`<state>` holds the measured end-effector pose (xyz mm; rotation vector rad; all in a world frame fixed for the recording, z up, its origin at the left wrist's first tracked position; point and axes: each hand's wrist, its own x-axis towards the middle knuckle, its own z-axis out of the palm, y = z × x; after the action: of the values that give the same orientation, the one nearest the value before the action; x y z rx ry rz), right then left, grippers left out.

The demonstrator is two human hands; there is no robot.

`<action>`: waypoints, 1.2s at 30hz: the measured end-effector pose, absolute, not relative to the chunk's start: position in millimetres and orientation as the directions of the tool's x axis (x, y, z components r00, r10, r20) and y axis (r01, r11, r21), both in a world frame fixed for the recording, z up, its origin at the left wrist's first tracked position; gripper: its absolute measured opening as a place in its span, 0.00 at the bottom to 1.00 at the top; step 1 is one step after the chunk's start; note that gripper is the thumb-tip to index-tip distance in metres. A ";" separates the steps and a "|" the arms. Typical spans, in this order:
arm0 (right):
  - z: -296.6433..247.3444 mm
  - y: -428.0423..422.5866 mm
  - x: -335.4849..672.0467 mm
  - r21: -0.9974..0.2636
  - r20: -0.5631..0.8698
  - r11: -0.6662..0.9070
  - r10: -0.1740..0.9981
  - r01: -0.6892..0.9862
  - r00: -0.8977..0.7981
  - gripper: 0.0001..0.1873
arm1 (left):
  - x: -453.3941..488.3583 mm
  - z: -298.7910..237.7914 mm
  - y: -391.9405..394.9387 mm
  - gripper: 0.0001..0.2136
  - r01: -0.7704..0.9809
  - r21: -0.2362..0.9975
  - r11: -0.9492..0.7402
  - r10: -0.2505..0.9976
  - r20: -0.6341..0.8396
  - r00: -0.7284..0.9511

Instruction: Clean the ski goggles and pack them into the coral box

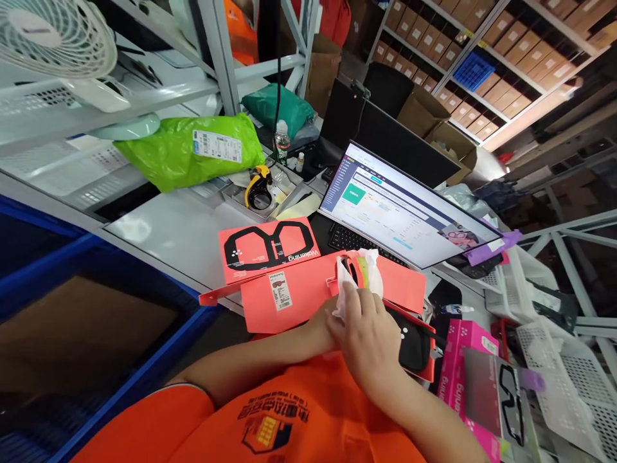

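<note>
Wrapped item, white paper with orange and yellow-green edges showing, held in the right hand above the open coral box; left hand at its base, partly hidden, grip cannot be told. Black case in box, right side; printed panel beyond, monitor behind.

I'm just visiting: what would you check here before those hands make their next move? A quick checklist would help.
1. Right hand on the white wrapping: ok, its fingers touch it.
2. Left hand's grip: cannot tell, the right hand hides much of it.
3. Wrapping covers everything: not ok, orange and yellow-green show at the top.
4. Coral box open: ok, a black case shows inside.
5. Computer screen on: ok, it is lit.
</note>
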<state>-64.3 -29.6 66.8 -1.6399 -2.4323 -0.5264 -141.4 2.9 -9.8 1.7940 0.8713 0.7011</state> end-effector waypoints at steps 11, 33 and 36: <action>112.6 -17.6 -17.6 -0.245 0.517 0.354 0.835 0.902 -0.187 0.07 | -158.8 1.7 -4.1 0.35 -0.082 0.991 -0.110 0.827 0.137 0.546; 109.8 -32.6 29.7 -0.507 0.438 0.231 0.899 0.830 0.017 0.31 | -210.5 -4.9 33.0 0.42 -0.143 0.989 0.032 0.554 0.101 0.826; 119.6 -49.6 1.1 -0.266 0.401 0.360 0.885 0.894 -0.237 0.32 | -207.7 19.7 45.7 0.34 -0.078 0.978 -0.191 0.480 0.163 0.862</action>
<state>1.1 -49.6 119.6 -1.5415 -2.1426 -0.0254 -207.7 45.7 19.7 1.6967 0.3126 0.5161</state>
